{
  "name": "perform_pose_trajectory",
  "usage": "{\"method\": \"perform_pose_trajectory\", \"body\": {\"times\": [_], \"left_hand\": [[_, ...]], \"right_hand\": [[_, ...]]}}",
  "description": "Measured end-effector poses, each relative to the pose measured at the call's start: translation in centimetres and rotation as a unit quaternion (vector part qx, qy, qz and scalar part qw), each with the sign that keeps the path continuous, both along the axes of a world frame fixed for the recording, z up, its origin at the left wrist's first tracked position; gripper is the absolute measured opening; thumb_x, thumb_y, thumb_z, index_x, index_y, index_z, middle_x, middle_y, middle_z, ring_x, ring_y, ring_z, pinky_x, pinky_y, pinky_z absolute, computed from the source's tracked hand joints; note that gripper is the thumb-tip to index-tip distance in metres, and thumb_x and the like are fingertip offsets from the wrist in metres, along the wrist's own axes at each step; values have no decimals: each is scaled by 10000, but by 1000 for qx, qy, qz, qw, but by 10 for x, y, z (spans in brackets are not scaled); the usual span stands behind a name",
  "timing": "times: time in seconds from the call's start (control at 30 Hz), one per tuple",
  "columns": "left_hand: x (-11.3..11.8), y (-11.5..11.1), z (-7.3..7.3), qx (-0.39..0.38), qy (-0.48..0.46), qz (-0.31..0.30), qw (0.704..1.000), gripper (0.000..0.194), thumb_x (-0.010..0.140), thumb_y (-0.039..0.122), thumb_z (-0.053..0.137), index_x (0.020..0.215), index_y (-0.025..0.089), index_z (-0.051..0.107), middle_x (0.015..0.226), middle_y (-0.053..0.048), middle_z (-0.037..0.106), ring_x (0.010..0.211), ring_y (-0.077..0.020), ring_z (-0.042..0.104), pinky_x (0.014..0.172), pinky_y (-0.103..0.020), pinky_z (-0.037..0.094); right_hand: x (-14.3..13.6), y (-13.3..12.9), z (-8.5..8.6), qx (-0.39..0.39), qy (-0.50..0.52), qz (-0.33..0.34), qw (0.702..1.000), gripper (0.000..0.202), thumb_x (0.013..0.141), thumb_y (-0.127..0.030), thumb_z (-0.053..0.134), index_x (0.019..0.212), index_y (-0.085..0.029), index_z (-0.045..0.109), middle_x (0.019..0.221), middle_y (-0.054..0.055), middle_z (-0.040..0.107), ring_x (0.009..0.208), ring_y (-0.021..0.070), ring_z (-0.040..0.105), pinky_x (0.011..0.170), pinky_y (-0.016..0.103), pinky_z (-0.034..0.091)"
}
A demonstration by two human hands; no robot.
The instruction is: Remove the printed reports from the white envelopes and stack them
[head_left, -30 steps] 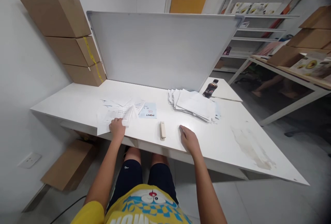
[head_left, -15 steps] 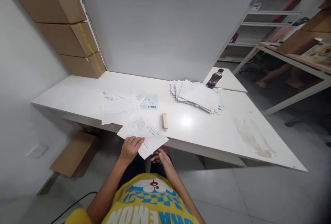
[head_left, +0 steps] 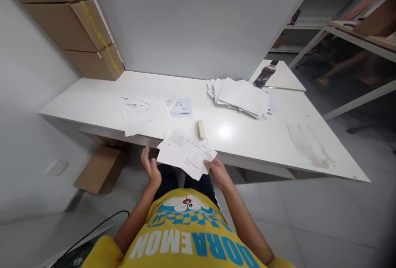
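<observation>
Printed paper sheets [head_left: 185,152] are pinched at their right corner by my right hand [head_left: 218,171], over the desk's front edge. My left hand [head_left: 151,169] is open beside the sheets' left edge, fingers apart and not gripping them. A cream stapler [head_left: 201,129] lies on the desk just beyond the sheets. To the left, loose white papers [head_left: 145,117] overlap near the front edge. A light blue printed sheet [head_left: 183,107] lies next to them.
A fanned stack of papers [head_left: 241,97] sits at the desk's [head_left: 262,148] back right, beside a dark drink bottle [head_left: 266,74]. A whiteboard [head_left: 198,20] stands behind. Cardboard boxes [head_left: 89,62] are piled at left; another box [head_left: 100,169] is on the floor.
The sheets have passed from my left hand to my right and turned. My left hand has let go and opened. The view has tilted down.
</observation>
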State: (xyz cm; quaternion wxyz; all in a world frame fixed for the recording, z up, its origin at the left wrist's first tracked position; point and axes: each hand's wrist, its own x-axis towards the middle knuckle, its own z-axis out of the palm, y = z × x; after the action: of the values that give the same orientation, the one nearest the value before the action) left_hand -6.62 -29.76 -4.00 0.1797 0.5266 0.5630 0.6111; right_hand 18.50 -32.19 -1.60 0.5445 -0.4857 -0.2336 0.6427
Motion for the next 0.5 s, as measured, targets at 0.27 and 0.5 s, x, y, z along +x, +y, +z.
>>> {"method": "perform_pose_trajectory", "body": {"times": [0.27,0.5], "left_hand": [[11,3,9,-294,-326,-173,882,516,739,475,682,1144,167,596,1089,-117,685,1037,-275,632,895,-397,495],[9,-2,21,-290,-257,-248,888,731,689,325,714,1355,164,457,1156,-125,665,1004,-263,644,851,-378,510]], "right_hand": [[25,-3,-14,15,-177,56,982,542,609,-225,682,1147,-239,621,1218,54,653,1151,296,574,1039,526,373],[33,-5,-15,34,-231,43,971,516,670,-295,667,1178,-236,602,1204,71,654,1133,286,583,1001,493,417]]}}
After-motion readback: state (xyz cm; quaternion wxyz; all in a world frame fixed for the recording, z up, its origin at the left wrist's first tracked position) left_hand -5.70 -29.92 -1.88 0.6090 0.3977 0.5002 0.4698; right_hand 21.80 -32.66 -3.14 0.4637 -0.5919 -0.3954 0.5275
